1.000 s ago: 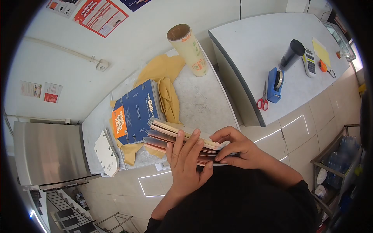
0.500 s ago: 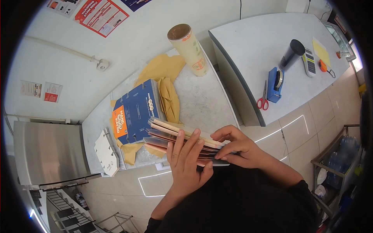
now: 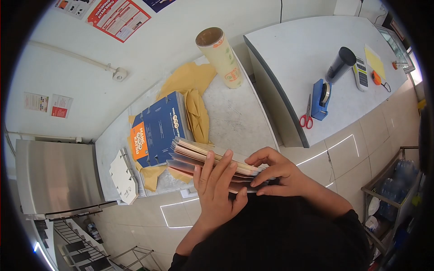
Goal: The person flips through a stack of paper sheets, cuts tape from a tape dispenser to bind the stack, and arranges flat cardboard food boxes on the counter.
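Left, on the counter (image 3: 235, 115): flat white cartons (image 3: 123, 180) lie beside a stack of blue cartons (image 3: 159, 128), itself resting on crumpled brown paper (image 3: 192, 74). Centre, as seen by an onlooker in the room: the left hand (image 3: 216, 192) grasps a packet of thin leaves (image 3: 192, 152), its long fingers spread across the layers and its thumb at the near side. The packet is held up before the dark-clothed torso, by the counter's near edge, its far end fanned into pink and cream layers. It is probably light and flexible, with smooth leaves apt to slip or splay; a broad, gentle grip across the middle, edges squared, should suit it better than a pinch at the loose end. Right: the right hand (image 3: 282, 176) has bent fingers and thumb at the packet's other end; whether they grasp one leaf or several cannot be told.
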The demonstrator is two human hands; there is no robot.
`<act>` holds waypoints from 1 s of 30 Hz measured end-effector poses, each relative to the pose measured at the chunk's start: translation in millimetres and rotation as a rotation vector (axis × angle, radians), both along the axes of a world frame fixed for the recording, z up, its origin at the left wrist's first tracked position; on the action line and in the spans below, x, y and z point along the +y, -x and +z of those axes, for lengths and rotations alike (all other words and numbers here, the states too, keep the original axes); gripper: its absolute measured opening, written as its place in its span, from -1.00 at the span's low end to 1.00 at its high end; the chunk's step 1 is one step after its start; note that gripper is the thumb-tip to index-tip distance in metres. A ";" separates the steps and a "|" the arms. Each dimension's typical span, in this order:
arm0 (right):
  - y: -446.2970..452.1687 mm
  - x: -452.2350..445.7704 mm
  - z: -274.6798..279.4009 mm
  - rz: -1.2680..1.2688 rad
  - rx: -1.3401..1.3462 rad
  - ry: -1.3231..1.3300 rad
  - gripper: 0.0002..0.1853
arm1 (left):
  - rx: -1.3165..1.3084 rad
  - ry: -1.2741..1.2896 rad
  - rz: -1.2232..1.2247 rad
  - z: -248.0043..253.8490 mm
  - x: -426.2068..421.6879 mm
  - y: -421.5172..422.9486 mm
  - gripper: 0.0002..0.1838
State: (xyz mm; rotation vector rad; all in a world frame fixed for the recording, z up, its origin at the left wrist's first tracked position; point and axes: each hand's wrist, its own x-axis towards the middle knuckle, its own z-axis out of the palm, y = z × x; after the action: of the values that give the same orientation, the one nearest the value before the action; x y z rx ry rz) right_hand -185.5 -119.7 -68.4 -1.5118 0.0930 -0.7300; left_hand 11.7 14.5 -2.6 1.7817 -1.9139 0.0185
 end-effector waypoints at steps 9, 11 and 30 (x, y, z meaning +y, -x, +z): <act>1.5 0.2 -0.6 0.011 0.030 -0.027 -0.74 | 0.002 0.003 0.005 0.2 -1.1 1.4 -0.35; 1.3 0.3 -0.7 0.010 0.031 -0.031 -0.74 | 0.002 0.006 0.005 0.2 -1.4 1.2 -0.36; -1.3 -1.2 -2.9 -0.027 0.010 -0.029 -0.74 | 0.015 -0.016 0.000 0.5 -2.3 0.0 -0.34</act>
State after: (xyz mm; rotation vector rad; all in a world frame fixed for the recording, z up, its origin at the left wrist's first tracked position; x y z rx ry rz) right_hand -184.1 -120.9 -71.2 -1.4888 0.1313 -0.7399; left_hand 11.7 12.2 -2.1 1.7875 -1.9084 -0.0101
